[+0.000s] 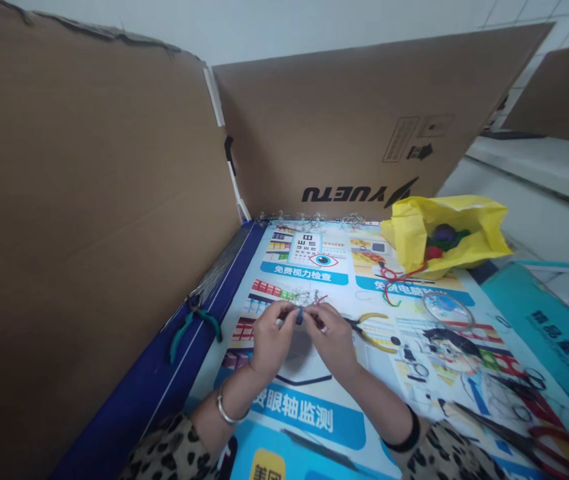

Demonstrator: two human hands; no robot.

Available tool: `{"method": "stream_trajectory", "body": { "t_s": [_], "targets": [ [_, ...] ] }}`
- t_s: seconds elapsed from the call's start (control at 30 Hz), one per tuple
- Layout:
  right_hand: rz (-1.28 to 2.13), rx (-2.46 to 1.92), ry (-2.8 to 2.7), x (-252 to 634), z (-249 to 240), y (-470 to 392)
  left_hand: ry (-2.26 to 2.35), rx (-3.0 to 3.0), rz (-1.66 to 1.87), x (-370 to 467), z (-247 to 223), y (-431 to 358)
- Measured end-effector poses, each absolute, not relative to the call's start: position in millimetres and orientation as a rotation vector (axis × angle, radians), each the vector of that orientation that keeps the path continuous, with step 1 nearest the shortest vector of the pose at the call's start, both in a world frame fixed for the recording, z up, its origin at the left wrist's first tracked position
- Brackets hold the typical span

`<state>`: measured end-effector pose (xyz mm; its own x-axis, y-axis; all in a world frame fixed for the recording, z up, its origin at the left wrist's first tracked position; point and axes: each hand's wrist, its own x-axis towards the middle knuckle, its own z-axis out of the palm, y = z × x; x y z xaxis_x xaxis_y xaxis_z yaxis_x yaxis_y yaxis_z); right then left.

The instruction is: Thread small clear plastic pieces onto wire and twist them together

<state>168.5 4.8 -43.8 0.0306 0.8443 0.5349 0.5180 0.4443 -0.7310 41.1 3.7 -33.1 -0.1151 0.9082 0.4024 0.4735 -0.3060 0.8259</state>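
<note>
Brown corrugated cardboard panels (89,220) wall in the bench on the left and at the back. At the foot of the left panel lie green-handled pliers (192,327) on the blue bench edge (164,380). Next comes the left hand (270,341), wearing a silver bangle, its fingertips pinched on a small blue bead-like piece (300,316). The right hand (332,340) meets it from the other side, fingers closed on the same piece, held just above the poster. The work looks to be in its middle: a tangle of thin wire and small bits (304,295) lies just beyond the hands, and only this one piece is in hand. Right of the hands lie yellow-handled pliers (372,330), then a red cord (394,280) trailing from a crumpled yellow plastic bag (464,223) holding coloured items. Red-handled scissors (524,437) sit at the near right. A glossy printed eye-care poster (309,413) covers the bench; behind are white tiled walls.
</note>
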Motion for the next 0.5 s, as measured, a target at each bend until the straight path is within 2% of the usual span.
{"method": "stream_trajectory", "body": {
  "t_s": [0.5],
  "targets": [
    [0.555,-1.235,-1.596,171.7,-42.6,1.8,1.435,1.955,1.298,42.5,-37.9,-0.5]
  ]
}}
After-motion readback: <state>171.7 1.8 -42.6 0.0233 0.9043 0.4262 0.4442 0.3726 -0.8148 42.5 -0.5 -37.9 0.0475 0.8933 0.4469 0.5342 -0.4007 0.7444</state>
